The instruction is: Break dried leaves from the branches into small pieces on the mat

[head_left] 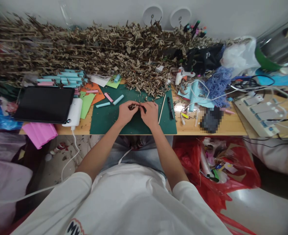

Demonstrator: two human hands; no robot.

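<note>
Over the green cutting mat (104, 122), my left hand (127, 113) and my right hand (149, 114) meet at the fingertips. My left fingers are closed around a crumpled bit of dried leaf (133, 106). The right fingers are curled in a pinch at the same spot; what lies between them is hidden. Beyond my hands spreads a heap of dried leaves (147, 81). Small blue paper rolls (103, 105) and a pink paper roll (108, 97) lie left of my hands. To the right are a thin wooden stick (161, 109) and a black pen (170, 107).
Dried stalks (72, 49) cover the back of the table. At left are a black tablet (44, 104), a white power bank (74, 112) and stacked paper rolls (68, 78). At right are a glue gun (183, 75), blue yarn (218, 85) and a power strip (257, 114). A red bag (249, 169) hangs below.
</note>
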